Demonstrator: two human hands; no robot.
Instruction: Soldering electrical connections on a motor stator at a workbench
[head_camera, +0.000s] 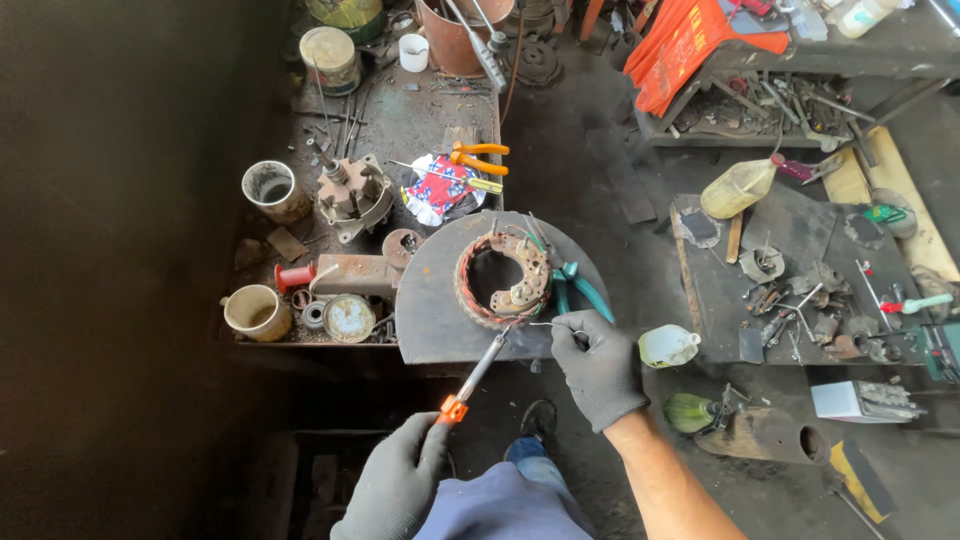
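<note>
Your gloved left hand (398, 478), low in the frame, is closed around the orange-collared handle of a soldering iron (477, 372) whose tip reaches up to the lower edge of the ring-shaped winding assembly (503, 279). Your gloved right hand (598, 366), just right of centre, pinches a thin wire (548, 324) between finger and thumb, held to that same edge. The assembly lies on a dark semicircular plate (430, 310) mid-frame, with green-handled pliers (578, 286) beside it and orange-handled pliers (478, 157) higher up.
</note>
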